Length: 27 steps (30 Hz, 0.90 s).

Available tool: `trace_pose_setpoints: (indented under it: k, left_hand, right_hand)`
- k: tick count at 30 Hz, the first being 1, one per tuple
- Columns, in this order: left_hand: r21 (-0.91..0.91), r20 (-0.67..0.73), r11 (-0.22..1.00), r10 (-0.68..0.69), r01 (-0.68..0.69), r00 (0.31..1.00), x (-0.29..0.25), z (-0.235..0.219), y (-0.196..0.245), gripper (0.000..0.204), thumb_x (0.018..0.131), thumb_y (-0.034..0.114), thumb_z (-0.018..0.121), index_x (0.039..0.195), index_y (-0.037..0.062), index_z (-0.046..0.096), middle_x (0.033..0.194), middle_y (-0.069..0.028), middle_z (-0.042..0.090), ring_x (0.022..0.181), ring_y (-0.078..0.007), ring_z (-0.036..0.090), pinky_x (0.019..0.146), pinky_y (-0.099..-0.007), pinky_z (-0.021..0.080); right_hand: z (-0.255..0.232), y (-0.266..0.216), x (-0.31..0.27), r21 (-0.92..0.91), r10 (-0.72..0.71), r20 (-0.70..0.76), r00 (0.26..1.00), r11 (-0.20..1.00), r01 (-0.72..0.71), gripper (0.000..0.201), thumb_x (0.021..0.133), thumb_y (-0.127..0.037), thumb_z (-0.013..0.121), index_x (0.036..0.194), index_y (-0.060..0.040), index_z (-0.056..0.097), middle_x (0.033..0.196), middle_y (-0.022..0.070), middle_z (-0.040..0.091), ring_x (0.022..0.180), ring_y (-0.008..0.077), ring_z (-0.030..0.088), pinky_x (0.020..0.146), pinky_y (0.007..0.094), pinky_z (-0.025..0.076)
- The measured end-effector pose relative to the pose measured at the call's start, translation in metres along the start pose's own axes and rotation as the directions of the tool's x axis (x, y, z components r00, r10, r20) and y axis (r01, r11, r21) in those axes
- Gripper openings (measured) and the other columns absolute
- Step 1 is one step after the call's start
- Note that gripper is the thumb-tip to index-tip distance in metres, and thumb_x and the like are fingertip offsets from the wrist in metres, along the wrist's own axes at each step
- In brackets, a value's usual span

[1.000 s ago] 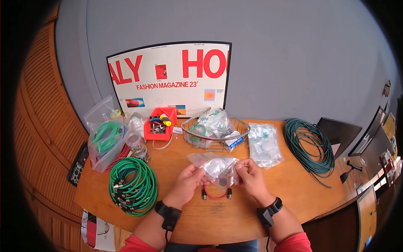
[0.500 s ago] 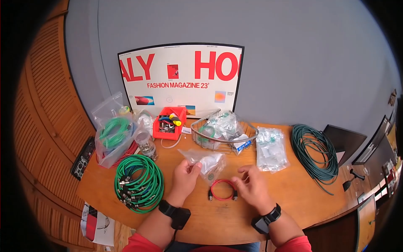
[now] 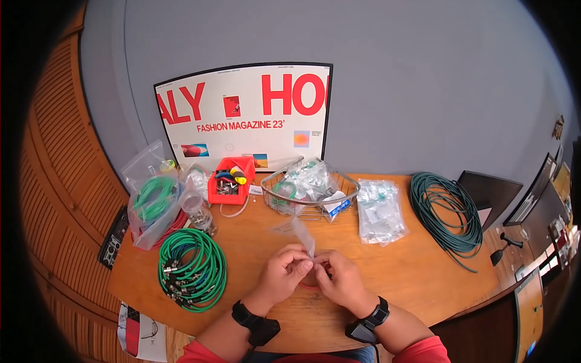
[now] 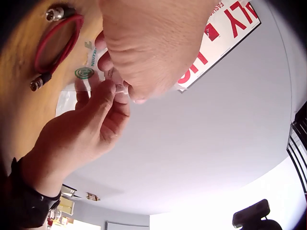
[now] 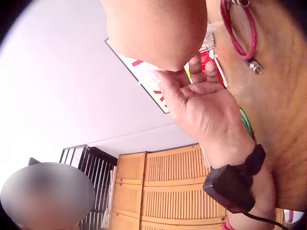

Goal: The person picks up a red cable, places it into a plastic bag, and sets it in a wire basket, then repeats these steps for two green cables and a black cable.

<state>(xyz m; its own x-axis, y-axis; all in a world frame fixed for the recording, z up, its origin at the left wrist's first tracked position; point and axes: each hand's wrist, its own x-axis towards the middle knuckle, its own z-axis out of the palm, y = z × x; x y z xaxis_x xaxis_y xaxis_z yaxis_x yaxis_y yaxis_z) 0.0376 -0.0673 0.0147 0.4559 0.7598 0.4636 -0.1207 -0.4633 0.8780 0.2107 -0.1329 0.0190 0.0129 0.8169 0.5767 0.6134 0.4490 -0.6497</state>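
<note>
My left hand (image 3: pixel 283 275) pinches the edge of a small clear plastic bag (image 3: pixel 304 235), its thumb and fingertips meeting my right hand (image 3: pixel 344 279). The right fingertips pinch the same edge in the left wrist view, close beside the left ones. Green print (image 4: pixel 84 73) shows on the bag there. Under the hands lies a short red cable (image 4: pixel 78 37), looped on the table, with a metal connector (image 4: pixel 36 84) at each end. From the head view the hands hide most of that cable.
Coiled green cables (image 3: pixel 192 269) lie left on the wooden table (image 3: pixel 417 290). Behind stand a bag of cables (image 3: pixel 154 199), a jar (image 3: pixel 200 218), a red bin (image 3: pixel 229 196) of small parts and a wire basket (image 3: pixel 311 198). Flat plastic bags (image 3: pixel 382 212) and a dark cable coil (image 3: pixel 446 212) lie right.
The right hand let go of the bag and moved off to the right, then came back to pinch it. Both hands are now closer together, and the bag stands nearly edge-on.
</note>
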Motion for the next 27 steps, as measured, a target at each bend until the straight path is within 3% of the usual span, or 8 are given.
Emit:
trace_pose_setpoints:
  k: [2,4,6,8,13,18,23,27]
  left_hand:
    - [0.019,0.003,0.999,0.025,-0.025,1.000,0.001,-0.002,-0.009,0.022,0.095,0.017,0.070,0.104,-0.0021,0.063,0.111,-0.0095,0.062,0.092,-0.0145,0.062,0.079,-0.0288,0.052]
    - [-0.028,-0.313,0.982,-0.185,0.186,0.931,0.002,-0.007,-0.021,0.026,0.096,0.017,0.069,0.113,-0.0010,0.061,0.114,-0.0114,0.062,0.096,-0.0145,0.061,0.081,-0.0288,0.051]
    - [0.054,-0.371,0.989,-0.107,0.136,0.923,0.009,-0.011,-0.020,0.027,0.098,0.015,0.066,0.119,0.0003,0.058,0.114,-0.0098,0.063,0.099,-0.0134,0.060,0.085,-0.0285,0.050]
    - [-0.345,-0.205,0.936,-0.151,0.073,0.967,0.015,-0.011,-0.009,0.023,0.101,0.017,0.060,0.118,0.0008,0.059,0.111,-0.0062,0.065,0.100,-0.0113,0.059,0.087,-0.0285,0.049]
    - [-0.340,-0.038,0.908,-0.274,0.245,0.961,0.009,-0.021,-0.015,0.025,0.104,0.022,0.057,0.115,0.0003,0.061,0.108,-0.0033,0.067,0.099,-0.0097,0.060,0.087,-0.0266,0.049]
    - [-0.395,0.004,0.863,-0.341,0.315,0.940,0.009,-0.025,-0.014,0.025,0.104,0.023,0.058,0.112,-0.0001,0.064,0.104,-0.0021,0.068,0.094,-0.0098,0.062,0.086,-0.0259,0.050]
    - [-0.628,0.112,0.663,-0.441,0.408,0.890,0.009,-0.029,-0.016,0.024,0.102,0.021,0.061,0.115,0.0013,0.065,0.107,-0.0059,0.071,0.096,-0.0150,0.067,0.087,-0.0302,0.052]
    - [-0.607,0.154,0.674,-0.420,0.421,0.894,0.009,-0.030,-0.018,0.025,0.100,0.020,0.063,0.118,0.0015,0.065,0.111,-0.0077,0.071,0.099,-0.0169,0.067,0.090,-0.0321,0.053]
  right_hand:
    - [0.000,0.002,0.000,0.133,0.062,-0.024,0.998,0.989,-0.059,0.018,0.093,-0.006,0.065,0.110,-0.0023,0.059,0.098,0.0112,0.071,0.079,0.0221,0.068,0.065,0.0312,0.054]
    - [-0.003,0.003,0.000,0.264,0.123,-0.038,0.992,0.958,-0.109,0.015,0.095,-0.005,0.063,0.109,-0.0018,0.058,0.095,0.0088,0.071,0.073,0.0144,0.066,0.059,0.0269,0.052]
    - [-0.009,0.005,0.000,0.679,0.372,0.152,0.916,0.634,-0.370,0.009,0.098,-0.004,0.059,0.107,-0.0021,0.057,0.092,0.0041,0.069,0.071,0.0043,0.059,0.055,0.0204,0.045]
    - [-0.009,0.007,0.003,0.675,0.384,0.169,0.908,0.627,-0.390,0.008,0.099,-0.003,0.057,0.106,-0.0033,0.055,0.089,0.0029,0.066,0.067,0.0041,0.057,0.053,0.0195,0.041]
    - [-0.008,0.014,0.005,0.747,0.448,0.285,0.847,0.450,-0.489,0.013,0.100,-0.006,0.056,0.112,-0.0027,0.053,0.086,0.0017,0.065,0.066,0.0047,0.059,0.052,0.0204,0.043]
    - [-0.009,0.021,0.007,0.730,0.430,0.239,0.871,0.511,-0.453,0.016,0.100,-0.008,0.058,0.114,-0.0010,0.053,0.086,0.0017,0.066,0.070,0.0052,0.061,0.053,0.0207,0.045]
    - [-0.011,0.021,0.009,0.708,0.469,0.272,0.840,0.494,-0.505,0.017,0.101,-0.010,0.059,0.114,-0.0006,0.054,0.082,0.0002,0.065,0.069,0.0046,0.058,0.058,0.0205,0.046]
    - [-0.014,0.020,0.009,0.696,0.466,0.283,0.839,0.502,-0.514,0.018,0.099,-0.009,0.061,0.115,-0.0007,0.054,0.084,0.0005,0.065,0.067,0.0049,0.057,0.059,0.0214,0.047]
